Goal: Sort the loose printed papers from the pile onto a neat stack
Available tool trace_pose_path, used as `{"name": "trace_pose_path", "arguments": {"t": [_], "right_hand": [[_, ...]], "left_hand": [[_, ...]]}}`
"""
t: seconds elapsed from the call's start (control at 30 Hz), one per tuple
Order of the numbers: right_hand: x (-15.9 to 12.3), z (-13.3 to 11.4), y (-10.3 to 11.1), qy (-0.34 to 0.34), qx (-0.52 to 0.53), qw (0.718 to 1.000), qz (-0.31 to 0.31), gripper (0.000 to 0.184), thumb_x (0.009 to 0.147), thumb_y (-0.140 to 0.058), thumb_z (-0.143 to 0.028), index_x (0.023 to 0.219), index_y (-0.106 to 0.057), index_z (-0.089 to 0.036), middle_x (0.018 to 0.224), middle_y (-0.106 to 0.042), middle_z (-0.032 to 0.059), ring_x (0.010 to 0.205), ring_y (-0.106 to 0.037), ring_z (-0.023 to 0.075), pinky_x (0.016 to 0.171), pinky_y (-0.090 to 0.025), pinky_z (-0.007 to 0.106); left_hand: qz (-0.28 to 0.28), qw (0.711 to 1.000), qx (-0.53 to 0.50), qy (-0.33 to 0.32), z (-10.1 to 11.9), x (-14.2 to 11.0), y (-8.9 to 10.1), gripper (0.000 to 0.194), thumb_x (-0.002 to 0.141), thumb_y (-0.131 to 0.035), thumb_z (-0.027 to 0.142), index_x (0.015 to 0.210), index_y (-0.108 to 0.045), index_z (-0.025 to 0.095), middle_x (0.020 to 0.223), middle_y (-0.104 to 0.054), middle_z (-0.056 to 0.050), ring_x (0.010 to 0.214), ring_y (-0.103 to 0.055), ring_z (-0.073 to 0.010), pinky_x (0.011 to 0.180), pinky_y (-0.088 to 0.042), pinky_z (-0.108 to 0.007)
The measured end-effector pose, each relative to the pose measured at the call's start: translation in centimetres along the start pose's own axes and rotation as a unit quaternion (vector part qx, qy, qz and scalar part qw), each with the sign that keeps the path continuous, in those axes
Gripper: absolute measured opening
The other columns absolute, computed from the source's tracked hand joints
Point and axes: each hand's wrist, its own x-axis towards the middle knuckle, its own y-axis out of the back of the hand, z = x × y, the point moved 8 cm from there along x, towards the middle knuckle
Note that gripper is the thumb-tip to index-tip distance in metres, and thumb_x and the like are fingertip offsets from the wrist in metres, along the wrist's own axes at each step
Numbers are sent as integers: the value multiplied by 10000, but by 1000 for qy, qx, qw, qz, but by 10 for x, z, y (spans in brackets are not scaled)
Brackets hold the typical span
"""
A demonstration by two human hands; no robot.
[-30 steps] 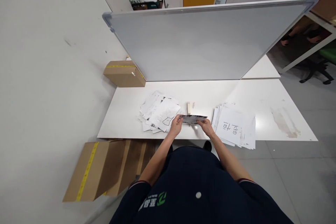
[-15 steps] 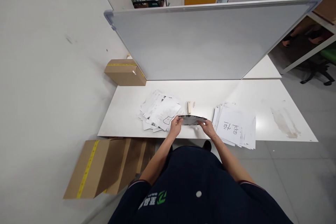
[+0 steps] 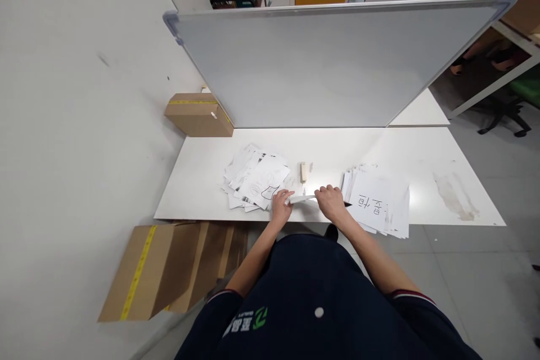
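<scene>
My left hand (image 3: pixel 282 207) and my right hand (image 3: pixel 331 202) are closed on a thin sheet of paper (image 3: pixel 302 199), held nearly edge-on near the front of the table. My left fingers pinch its left end; my right hand wraps over the other end, knuckles up. A dark pointed tip (image 3: pixel 348 204) sticks out past my right hand; I cannot tell whether it belongs to the sheet. Left of my left hand lies a messy pile of papers (image 3: pixel 257 177). A stack of papers with handwritten characters (image 3: pixel 375 199) lies to the right. Just beyond the sheet sits a small cream oblong object (image 3: pixel 303 172).
A whiteboard (image 3: pixel 337 67) stands along the back of the white table (image 3: pixel 426 169). One cardboard box (image 3: pixel 200 115) is at the back left corner, and larger cardboard boxes (image 3: pixel 164 270) are at the lower left. Dark smears (image 3: pixel 458 197) mark the table's right side.
My right hand has turned over the sheet's right end, with its knuckles now up. The sheet has tilted from showing its dark-edged grey face to a thin white edge.
</scene>
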Motion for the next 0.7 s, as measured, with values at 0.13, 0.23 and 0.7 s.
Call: {"name": "trace_pose_path", "arguments": {"t": [0.13, 0.23, 0.7], "right_hand": [[6, -7, -22, 1, -10, 1000, -19, 210, 798, -427, -46, 871, -605, -132, 877, -602, 151, 860, -517, 247, 673, -306, 332], [7, -9, -34, -1, -24, 999, -46, 212, 806, -420, -57, 917, -583, -133, 911, -599, 146, 859, -531, 236, 674, -323, 323], [-14, 88, -101, -260, 480, 835, -73, 125, 682, -530, -181, 751, -624, -136, 719, -654, 65, 764, -595, 204, 637, -407, 246]], "left_hand": [[-21, 998, -54, 5, -13, -1, -14, 353, 702, -498, 9, 936, -656, 221, 1029, -618, -34, 975, -561, -154, 867, -454, -317], [-45, 996, -81, 12, -21, 0, -23, 338, 699, -488, -11, 893, -666, 200, 973, -655, -31, 929, -593, -146, 853, -469, -313], [37, 999, -19, 24, -2, 19, 10, 216, 822, -494, 243, 969, -638, 177, 931, -666, -43, 748, -571, -137, 772, -462, -283]]}}
